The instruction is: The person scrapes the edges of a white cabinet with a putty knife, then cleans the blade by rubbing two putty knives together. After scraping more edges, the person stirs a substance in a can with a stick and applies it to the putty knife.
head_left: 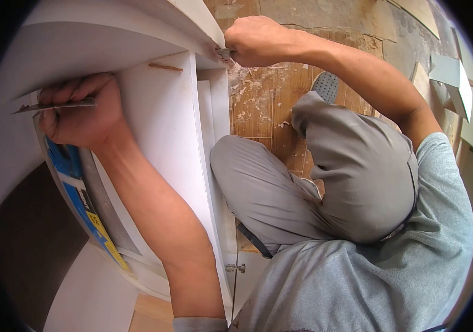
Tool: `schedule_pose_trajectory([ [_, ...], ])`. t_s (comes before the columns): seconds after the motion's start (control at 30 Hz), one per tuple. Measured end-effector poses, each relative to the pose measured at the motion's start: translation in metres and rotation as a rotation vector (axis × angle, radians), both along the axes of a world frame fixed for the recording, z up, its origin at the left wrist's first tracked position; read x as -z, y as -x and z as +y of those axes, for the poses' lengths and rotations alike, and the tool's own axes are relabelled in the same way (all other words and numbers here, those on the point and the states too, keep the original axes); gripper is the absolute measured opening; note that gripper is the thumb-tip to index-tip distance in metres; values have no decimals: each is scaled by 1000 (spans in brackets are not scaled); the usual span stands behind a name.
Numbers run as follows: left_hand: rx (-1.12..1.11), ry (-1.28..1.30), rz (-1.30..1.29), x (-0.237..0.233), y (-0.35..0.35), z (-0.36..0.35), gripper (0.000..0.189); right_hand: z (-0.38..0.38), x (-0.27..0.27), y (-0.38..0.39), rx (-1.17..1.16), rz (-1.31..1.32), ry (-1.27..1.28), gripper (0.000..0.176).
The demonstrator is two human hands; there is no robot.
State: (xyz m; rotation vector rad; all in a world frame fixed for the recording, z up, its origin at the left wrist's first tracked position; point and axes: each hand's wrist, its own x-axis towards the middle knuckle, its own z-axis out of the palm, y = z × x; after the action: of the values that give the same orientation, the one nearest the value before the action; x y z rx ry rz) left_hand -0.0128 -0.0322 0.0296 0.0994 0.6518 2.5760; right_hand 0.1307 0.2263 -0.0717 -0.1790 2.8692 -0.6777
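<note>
My left hand (84, 108) is inside the white cabinet (159, 110), its fingers closed around a thin, flat metal scraper blade (73, 105) seen nearly edge-on. Just below that hand lies a long blue tool with a yellow label (90, 207), which looks like a handsaw. At the cabinet's upper corner, my right hand (258, 41) is closed in a fist. A small greyish piece (225, 53) sticks out of it against the white edge; most of it is hidden by the fingers.
A wooden floor (258, 105) carries scattered pale flakes near the cabinet. A metal knob or fitting (235, 268) sits by the lower panel edge. My bent knees (253, 182) press close to the cabinet. At the right stands a white angled panel (452, 83) among other boards.
</note>
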Motion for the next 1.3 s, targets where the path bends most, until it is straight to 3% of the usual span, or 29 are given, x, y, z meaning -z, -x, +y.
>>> schedule_pose_trajectory([
  [0.47, -89, 16, -1, -2, -11, 7, 14, 0, -16, -2, 24, -6, 26, 15],
  [1.3, -39, 9, -13, 1, -4, 0, 13, -4, -43, -8, 55, 29, 12, 15],
])
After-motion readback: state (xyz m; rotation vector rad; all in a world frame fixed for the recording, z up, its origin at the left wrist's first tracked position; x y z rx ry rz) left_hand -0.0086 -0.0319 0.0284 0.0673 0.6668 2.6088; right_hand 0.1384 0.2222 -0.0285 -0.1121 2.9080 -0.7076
